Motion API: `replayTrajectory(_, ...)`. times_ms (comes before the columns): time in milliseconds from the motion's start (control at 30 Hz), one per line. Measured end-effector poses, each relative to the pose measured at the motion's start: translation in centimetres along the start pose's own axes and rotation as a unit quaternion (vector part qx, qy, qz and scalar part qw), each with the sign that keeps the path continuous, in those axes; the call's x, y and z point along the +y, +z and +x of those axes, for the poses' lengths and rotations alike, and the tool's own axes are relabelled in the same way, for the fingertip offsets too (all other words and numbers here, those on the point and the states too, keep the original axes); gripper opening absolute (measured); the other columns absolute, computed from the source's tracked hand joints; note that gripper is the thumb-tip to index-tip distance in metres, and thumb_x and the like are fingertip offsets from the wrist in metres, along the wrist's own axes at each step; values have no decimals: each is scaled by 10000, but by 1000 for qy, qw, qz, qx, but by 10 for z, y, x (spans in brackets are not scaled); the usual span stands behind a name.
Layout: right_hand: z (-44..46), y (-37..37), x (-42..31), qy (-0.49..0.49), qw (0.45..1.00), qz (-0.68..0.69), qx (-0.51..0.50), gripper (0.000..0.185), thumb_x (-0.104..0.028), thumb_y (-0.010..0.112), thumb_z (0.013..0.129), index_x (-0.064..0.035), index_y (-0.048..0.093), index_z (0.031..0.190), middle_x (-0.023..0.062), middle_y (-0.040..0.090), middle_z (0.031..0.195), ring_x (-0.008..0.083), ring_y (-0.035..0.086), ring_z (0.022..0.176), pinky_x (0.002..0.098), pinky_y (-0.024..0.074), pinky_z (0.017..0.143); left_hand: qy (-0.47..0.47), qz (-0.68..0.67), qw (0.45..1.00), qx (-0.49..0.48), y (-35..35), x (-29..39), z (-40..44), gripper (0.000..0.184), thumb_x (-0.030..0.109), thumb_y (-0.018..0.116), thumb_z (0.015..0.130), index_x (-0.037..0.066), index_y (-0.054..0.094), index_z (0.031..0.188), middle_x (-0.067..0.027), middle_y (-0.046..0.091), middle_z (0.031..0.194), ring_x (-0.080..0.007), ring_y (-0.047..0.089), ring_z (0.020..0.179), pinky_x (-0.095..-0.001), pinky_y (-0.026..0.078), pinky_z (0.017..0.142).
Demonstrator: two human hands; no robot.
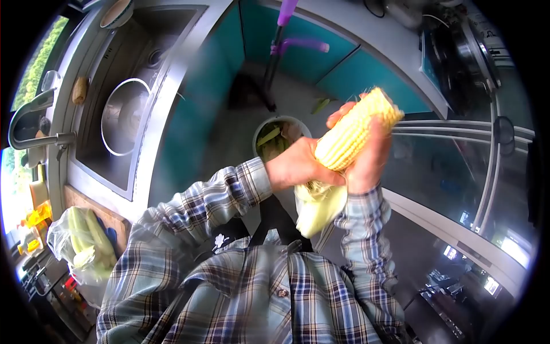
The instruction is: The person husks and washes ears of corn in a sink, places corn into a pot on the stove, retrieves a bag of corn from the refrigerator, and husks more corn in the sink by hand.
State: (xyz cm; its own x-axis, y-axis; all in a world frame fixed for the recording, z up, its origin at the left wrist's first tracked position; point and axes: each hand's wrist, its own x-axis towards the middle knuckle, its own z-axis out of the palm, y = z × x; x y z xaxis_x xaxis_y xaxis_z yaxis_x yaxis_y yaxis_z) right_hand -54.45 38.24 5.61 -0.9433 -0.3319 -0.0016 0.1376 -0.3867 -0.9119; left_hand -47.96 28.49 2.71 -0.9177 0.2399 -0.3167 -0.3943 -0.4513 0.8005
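A yellow ear of corn (355,132) is held in both hands, tilted with its tip toward the upper right. My left hand (301,164) is closed around its lower end, where pale green husk (321,209) and silk hang down. My right hand (369,155) wraps the right side of the ear, with fingertips showing beyond its upper left edge. Below the hands on the floor stands a round bin (256,140) with green husks in it, partly hidden by my left hand.
A sink (89,140) holding a metal bowl (123,117) is at the left, beside a curved faucet (43,140). A plastic bag of corn (86,241) lies on a wooden board (119,225) at the lower left. A purple-handled tool (285,14) stands ahead.
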Motion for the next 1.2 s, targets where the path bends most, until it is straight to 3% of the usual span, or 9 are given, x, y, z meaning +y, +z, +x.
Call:
replayTrajectory(133, -7, 1, 6, -10, 998, -27, 61, 368, -185, 606, 766, -16, 438, 1046, 116, 556, 791, 212, 563, 676, 329, 477, 627, 62, 201, 975, 70, -11, -25, 18, 371, 104, 747, 611, 9, 589, 933, -62, 634, 939, -118, 574, 881, -257, 445, 791)
replayTrajectory(267, -5, -4, -1, -16, 999, -4, 49, 395, -253, 595, 752, -37, 433, 1039, 116, 538, 763, 208, 532, 651, 331, 454, 610, 105, 77, 991, -41, -7, -20, 16, 484, 64, 731, 634, 2, 526, 1068, -58, 598, 1016, -137, 557, 938, -268, 436, 819)
replayTrajectory(400, -8, -2, -7, 11, 998, -32, 51, 377, -278, 600, 736, -45, 461, 997, 105, 535, 757, 195, 526, 648, 313, 444, 575, -45, -152, 969, -190, -6, -18, 14, 447, 18, 719, 657, 0, 544, 1068, -64, 604, 996, -153, 568, 909, -278, 447, 819)
replayTrajectory(633, -8, -1, -14, 22, 997, -71, 3, 322, -104, 606, 735, 1, 446, 994, 96, 554, 725, 185, 574, 608, 294, 479, 557, -72, 236, 968, -53, 3, 2, 9, 410, 162, 727, 585, -5, 605, 939, -113, 636, 850, -185, 609, 765, -292, 484, 700)
replayTrajectory(800, -1, 9, -34, 157, 971, -127, -131, 253, -49, 632, 726, 3, 493, 931, 69, 558, 678, 156, 581, 552, 282, 475, 498, 8, 150, 988, -42, 16, -10, -16, 212, 146, 650, 617, 45, 600, 796, -107, 594, 740, -242, 591, 696, -329, 485, 633)
replayTrajectory(900, 20, -9, -20, 530, 818, -4, -222, 280, -214, 650, 723, -10, 528, 871, 104, 564, 651, 175, 581, 532, 288, 478, 466, 79, 661, 712, -222, 22, -23, -24, 170, 66, 577, 627, 67, 598, 795, -109, 581, 756, -247, 588, 739, -363, 481, 648)
replayTrajectory(967, -1, -9, 16, 522, 789, -89, -312, 364, -270, 601, 750, -15, 491, 986, 135, 561, 659, 211, 569, 527, 318, 485, 485, 309, 627, 695, -171, 30, -69, -39, 188, 67, 570, 579, 90, 604, 763, -105, 594, 784, -270, 593, 755, -406, 488, 643)
replayTrajectory(1033, -7, -18, 35, 462, 863, 88, -185, 428, -311, 598, 758, -22, 451, 1036, 134, 554, 682, 217, 574, 550, 335, 496, 484, 235, 497, 810, -204, 9, -73, -21, 237, 113, 626, 563, 99, 598, 798, -105, 596, 786, -275, 595, 764, -395, 492, 651)
replayTrajectory(1200, 7, -58, 43, 368, 906, 198, 70, 467, -479, 541, 795, -53, 479, 975, 101, 530, 742, 208, 548, 660, 326, 472, 580, 120, 409, 904, -25, -38, -95, -6, 359, 251, 725, 577, 89, 602, 873, -104, 611, 763, -271, 609, 720, -362, 492, 671)
